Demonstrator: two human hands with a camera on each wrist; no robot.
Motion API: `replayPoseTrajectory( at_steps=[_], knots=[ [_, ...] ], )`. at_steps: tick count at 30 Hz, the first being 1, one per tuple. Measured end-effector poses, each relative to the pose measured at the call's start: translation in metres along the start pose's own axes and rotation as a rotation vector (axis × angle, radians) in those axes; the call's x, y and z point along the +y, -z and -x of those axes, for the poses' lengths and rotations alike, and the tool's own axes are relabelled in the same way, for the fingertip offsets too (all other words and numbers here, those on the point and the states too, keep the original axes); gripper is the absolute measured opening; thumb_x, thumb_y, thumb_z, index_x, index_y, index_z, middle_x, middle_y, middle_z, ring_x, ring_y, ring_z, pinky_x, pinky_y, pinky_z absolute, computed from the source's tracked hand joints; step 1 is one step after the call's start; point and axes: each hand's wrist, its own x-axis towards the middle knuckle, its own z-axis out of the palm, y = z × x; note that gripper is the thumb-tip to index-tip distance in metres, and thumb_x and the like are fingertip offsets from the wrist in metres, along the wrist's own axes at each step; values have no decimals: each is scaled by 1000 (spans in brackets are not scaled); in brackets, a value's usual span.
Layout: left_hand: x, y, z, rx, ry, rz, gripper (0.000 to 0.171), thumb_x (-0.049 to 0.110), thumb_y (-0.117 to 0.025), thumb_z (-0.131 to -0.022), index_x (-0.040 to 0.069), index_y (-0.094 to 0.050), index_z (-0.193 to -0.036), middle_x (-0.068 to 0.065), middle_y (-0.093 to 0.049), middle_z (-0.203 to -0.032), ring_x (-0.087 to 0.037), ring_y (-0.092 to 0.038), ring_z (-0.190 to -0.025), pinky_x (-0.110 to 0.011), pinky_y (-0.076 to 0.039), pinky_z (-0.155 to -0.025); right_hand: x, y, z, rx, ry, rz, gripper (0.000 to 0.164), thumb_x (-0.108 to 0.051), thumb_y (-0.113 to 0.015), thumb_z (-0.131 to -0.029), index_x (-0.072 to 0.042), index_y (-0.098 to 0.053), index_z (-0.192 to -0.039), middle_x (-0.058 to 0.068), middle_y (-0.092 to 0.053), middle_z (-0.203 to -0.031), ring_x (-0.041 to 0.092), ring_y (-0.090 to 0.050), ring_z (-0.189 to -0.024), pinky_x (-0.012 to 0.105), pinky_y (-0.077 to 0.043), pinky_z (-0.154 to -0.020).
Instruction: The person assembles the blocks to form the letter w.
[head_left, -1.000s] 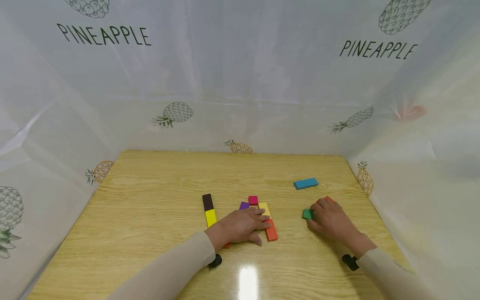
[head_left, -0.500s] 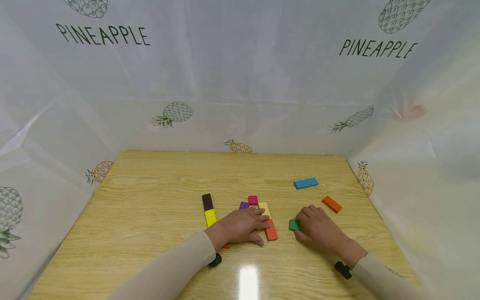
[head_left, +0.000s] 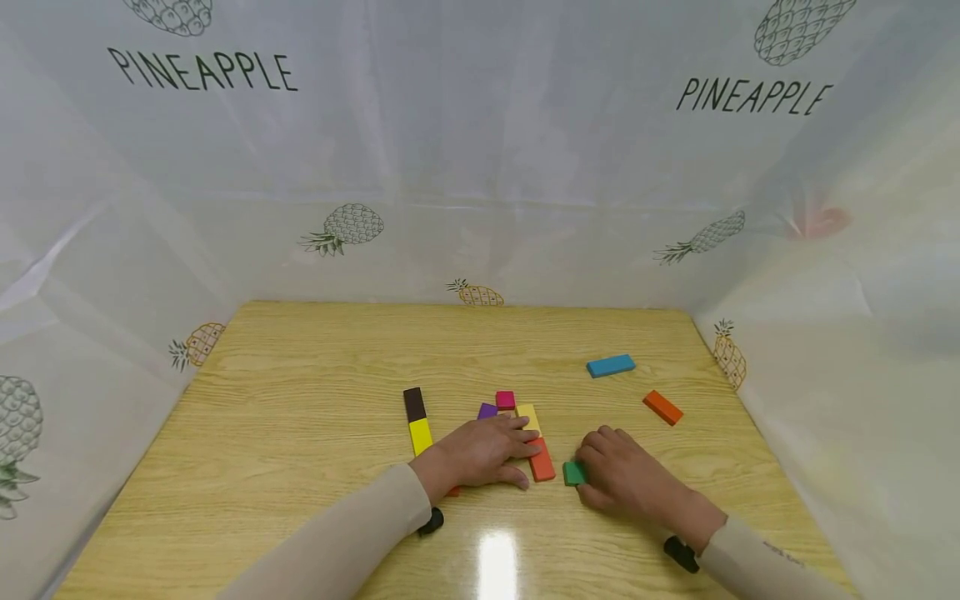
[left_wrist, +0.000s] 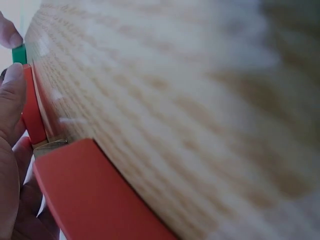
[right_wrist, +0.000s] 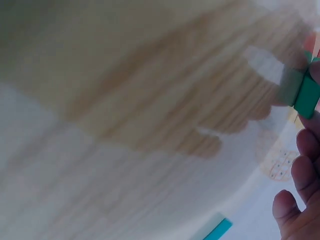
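Observation:
My right hand (head_left: 626, 475) pinches a green block (head_left: 573, 474) between thumb and fingers, just right of a group of coloured blocks. In the right wrist view that green block (right_wrist: 307, 95) sits at the fingertips. My left hand (head_left: 480, 454) lies over the group with its fingers spread. Its fingertips rest on a red block (head_left: 542, 462) and a pale yellow block (head_left: 528, 415), which lie end to end. Beyond the fingers show a purple block (head_left: 487, 411) and a magenta block (head_left: 506, 400). The hand hides the middle of the group.
A dark block (head_left: 415, 405) and a yellow block (head_left: 421, 435) form a line left of the hand. A red-orange block (head_left: 453, 492) peeks out under the left wrist. A blue block (head_left: 611, 366) and an orange block (head_left: 663, 407) lie apart on the wooden table (head_left: 315, 358).
My right hand has moved left and nearer with the green block, away from the orange block, now fully uncovered. The left hand has stayed in place.

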Motion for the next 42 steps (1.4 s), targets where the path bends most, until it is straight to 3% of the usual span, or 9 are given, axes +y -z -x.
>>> replayPoseTrajectory(
  at_steps=[9, 19, 35, 42],
  knots=[
    [-1, -1, -1, 2, -11, 0, 64, 58, -57, -102, 27, -51, -158, 7, -47, -164, -18, -33, -159, -34, -28, -130, -9, 0, -2, 11, 96, -20, 26, -34, -82, -87, -21, -69, -105, -10, -61, -105, 9, -52, -94, 31, -50, -80],
    [-2, -1, -2, 1, -23, -20, 64, 58, -57, -102, 27, -52, -158, 6, -47, -164, -19, -33, -159, -34, -28, -130, -10, 1, -3, 15, 118, -8, 29, -37, -83, -88, -21, -69, -107, -8, -62, -107, 10, -53, -95, 31, -50, -80],
    [-2, 0, -2, 5, -29, -28, 64, 58, -56, -102, 26, -52, -158, 6, -47, -164, -19, -34, -158, -34, -28, -130, -11, -1, -2, 17, 107, -21, 31, -40, -82, -88, -20, -69, -108, -8, -61, -107, 9, -52, -96, 32, -51, -82],
    [-2, -2, -2, 6, -21, -22, 63, 59, -55, -103, 27, -52, -158, 7, -46, -164, -19, -34, -159, -35, -30, -130, -13, 3, -3, 1, 27, -56, 37, -48, -81, -88, -20, -70, -109, -9, -63, -109, 8, -54, -99, 33, -52, -87]
  ],
)
